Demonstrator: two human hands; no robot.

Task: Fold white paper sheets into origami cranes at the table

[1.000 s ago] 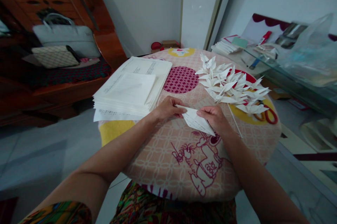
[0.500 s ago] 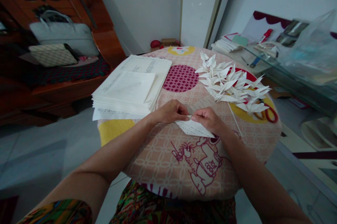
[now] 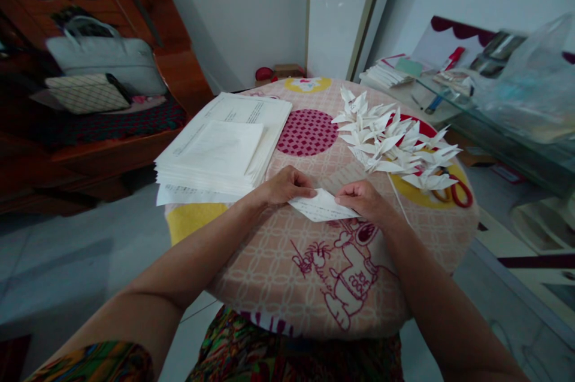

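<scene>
Between my two hands is a small folded sheet of paper [image 3: 321, 205], white with printed lines, its lower edge pointed. My left hand [image 3: 290, 184] pinches its left side between thumb and fingers. On the right side, my right hand [image 3: 362, 197] grips the same paper near its edge. Both hands hold it just over the table, beyond the printed cartoon dog. A pile of folded paper cranes [image 3: 395, 139] lies to the right, past my right hand. Left of my hands sits a stack of printed paper sheets [image 3: 224, 148], with smaller blank pieces on top.
A patterned cloth covers the round table [image 3: 269, 286]. Red-handled scissors [image 3: 460, 193] lie partly under the cranes at the right edge. A glass shelf [image 3: 494, 148] with a plastic bag stands right; a wooden bench [image 3: 175, 79] with bags [image 3: 108, 61] stands left.
My hands have moved apart along the folded paper, and its top corner now shows between them. The paper has shifted slightly left and up.
</scene>
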